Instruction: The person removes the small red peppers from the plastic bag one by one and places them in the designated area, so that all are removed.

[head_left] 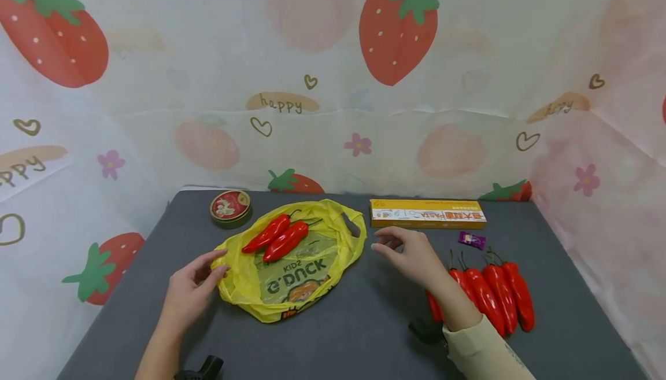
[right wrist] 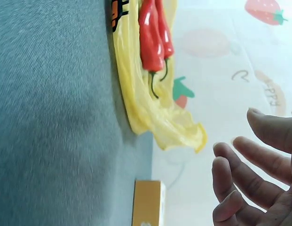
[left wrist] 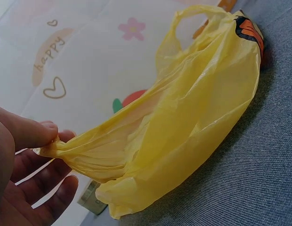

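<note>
A yellow plastic bag (head_left: 239,284) lies spread on the grey table, its mouth wide. Two red chili peppers (head_left: 286,241) rest on it, stems toward the back right. My left hand (head_left: 189,290) pinches the bag's left edge between thumb and fingers; the left wrist view shows the bag (left wrist: 183,113) pulled taut from that pinch. To the right of the bag, above the table, my right hand (head_left: 408,253) has loosely bent fingers and holds nothing. In the right wrist view, its fingers (right wrist: 251,176) stand apart from the bag's loose handle.
Several more red chili peppers (head_left: 512,296) lie at the right, partly behind my right forearm. A yellow pasta box (head_left: 428,214) lies at the back, with a small purple wrapped packet (head_left: 472,240) before it. A round tin (head_left: 230,207) stands back left. A printed cloth hangs behind.
</note>
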Demonstrator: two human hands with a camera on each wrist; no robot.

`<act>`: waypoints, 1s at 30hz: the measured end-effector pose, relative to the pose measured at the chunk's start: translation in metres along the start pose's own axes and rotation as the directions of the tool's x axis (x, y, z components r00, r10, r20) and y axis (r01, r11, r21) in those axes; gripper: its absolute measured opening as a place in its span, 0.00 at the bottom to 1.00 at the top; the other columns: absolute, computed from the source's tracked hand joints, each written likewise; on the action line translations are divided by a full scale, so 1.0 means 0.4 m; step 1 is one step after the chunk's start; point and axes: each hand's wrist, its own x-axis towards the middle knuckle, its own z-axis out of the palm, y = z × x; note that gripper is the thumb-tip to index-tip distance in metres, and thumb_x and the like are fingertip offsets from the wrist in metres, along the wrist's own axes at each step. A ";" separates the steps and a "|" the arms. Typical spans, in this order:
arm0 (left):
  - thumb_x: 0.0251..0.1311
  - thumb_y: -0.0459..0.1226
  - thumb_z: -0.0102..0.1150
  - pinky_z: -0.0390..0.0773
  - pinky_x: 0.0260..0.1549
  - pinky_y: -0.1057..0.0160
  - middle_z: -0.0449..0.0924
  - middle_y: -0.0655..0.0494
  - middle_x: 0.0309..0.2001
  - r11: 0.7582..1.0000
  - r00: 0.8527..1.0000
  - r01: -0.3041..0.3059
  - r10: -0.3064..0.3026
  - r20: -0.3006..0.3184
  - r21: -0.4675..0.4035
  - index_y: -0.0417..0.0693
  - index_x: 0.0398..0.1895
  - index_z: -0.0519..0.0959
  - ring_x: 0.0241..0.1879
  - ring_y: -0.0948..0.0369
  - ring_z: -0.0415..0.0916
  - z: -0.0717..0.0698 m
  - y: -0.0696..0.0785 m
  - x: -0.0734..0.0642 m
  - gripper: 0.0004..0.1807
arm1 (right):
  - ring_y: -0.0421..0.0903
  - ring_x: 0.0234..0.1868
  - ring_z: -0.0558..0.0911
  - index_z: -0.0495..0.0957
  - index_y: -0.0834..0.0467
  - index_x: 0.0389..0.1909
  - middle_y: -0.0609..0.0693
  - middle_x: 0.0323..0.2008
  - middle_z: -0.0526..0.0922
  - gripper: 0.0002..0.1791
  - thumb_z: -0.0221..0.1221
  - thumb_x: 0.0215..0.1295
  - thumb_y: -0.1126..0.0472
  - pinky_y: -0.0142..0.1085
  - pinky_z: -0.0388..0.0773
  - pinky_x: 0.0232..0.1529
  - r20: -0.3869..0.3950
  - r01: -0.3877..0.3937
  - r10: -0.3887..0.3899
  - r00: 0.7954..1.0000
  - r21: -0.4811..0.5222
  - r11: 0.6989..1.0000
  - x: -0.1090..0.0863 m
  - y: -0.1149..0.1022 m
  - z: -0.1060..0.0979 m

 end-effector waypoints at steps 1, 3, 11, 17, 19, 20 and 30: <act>0.70 0.46 0.60 0.77 0.36 0.76 0.85 0.51 0.46 1.000 1.000 -0.001 0.001 -0.001 -0.001 0.49 0.61 0.80 0.37 0.67 0.76 0.000 0.000 0.000 0.20 | 0.43 0.40 0.84 0.84 0.53 0.53 0.46 0.40 0.87 0.18 0.68 0.65 0.51 0.37 0.80 0.37 0.002 -0.002 0.002 1.000 0.007 1.000 0.005 -0.004 0.005; 0.70 0.46 0.60 0.77 0.37 0.76 0.85 0.51 0.47 1.000 1.000 -0.002 0.002 0.000 -0.003 0.49 0.61 0.80 0.37 0.67 0.76 0.001 -0.001 0.001 0.20 | 0.44 0.40 0.84 0.84 0.54 0.53 0.46 0.41 0.87 0.17 0.67 0.65 0.52 0.38 0.80 0.37 0.006 -0.001 0.001 1.000 0.016 1.000 0.012 -0.013 0.014; 0.70 0.46 0.60 0.77 0.38 0.77 0.85 0.50 0.49 1.000 1.000 0.002 -0.002 0.009 -0.011 0.49 0.62 0.80 0.38 0.65 0.76 0.004 -0.003 0.004 0.21 | 0.44 0.43 0.84 0.84 0.51 0.52 0.46 0.45 0.87 0.16 0.68 0.65 0.53 0.38 0.81 0.39 0.065 -0.031 0.024 0.998 0.108 0.994 0.039 -0.062 0.041; 0.71 0.47 0.60 0.77 0.39 0.76 0.84 0.50 0.50 0.999 0.999 0.033 -0.033 0.013 0.001 0.50 0.62 0.80 0.39 0.62 0.76 -0.002 0.000 0.002 0.21 | 0.44 0.44 0.83 0.82 0.54 0.57 0.46 0.44 0.86 0.20 0.67 0.66 0.52 0.40 0.81 0.43 0.119 -0.036 0.016 0.993 0.164 0.986 0.078 -0.080 0.072; 0.71 0.47 0.59 0.77 0.39 0.76 0.84 0.50 0.50 0.999 0.999 0.039 -0.039 0.012 0.008 0.50 0.62 0.79 0.40 0.61 0.76 -0.004 0.000 0.000 0.21 | 0.43 0.44 0.84 0.82 0.53 0.58 0.46 0.44 0.87 0.20 0.66 0.67 0.51 0.40 0.81 0.43 0.129 -0.035 0.011 0.992 0.180 0.983 0.094 -0.078 0.086; 0.71 0.48 0.59 0.77 0.39 0.76 0.84 0.50 0.50 0.999 0.999 0.039 -0.039 0.012 0.008 0.50 0.62 0.80 0.39 0.61 0.76 -0.005 0.000 0.000 0.21 | 0.44 0.44 0.84 0.81 0.53 0.58 0.46 0.44 0.87 0.20 0.66 0.67 0.52 0.40 0.81 0.43 0.132 -0.036 0.011 0.991 0.190 0.981 0.101 -0.079 0.091; 0.70 0.47 0.60 0.77 0.38 0.76 0.85 0.51 0.48 1.000 1.000 0.029 -0.029 0.006 0.001 0.50 0.62 0.80 0.39 0.63 0.76 -0.007 -0.008 -0.001 0.21 | 0.47 0.45 0.85 0.80 0.49 0.59 0.48 0.46 0.86 0.20 0.66 0.68 0.52 0.42 0.82 0.45 0.198 -0.101 0.058 0.978 0.214 0.972 0.168 -0.107 0.138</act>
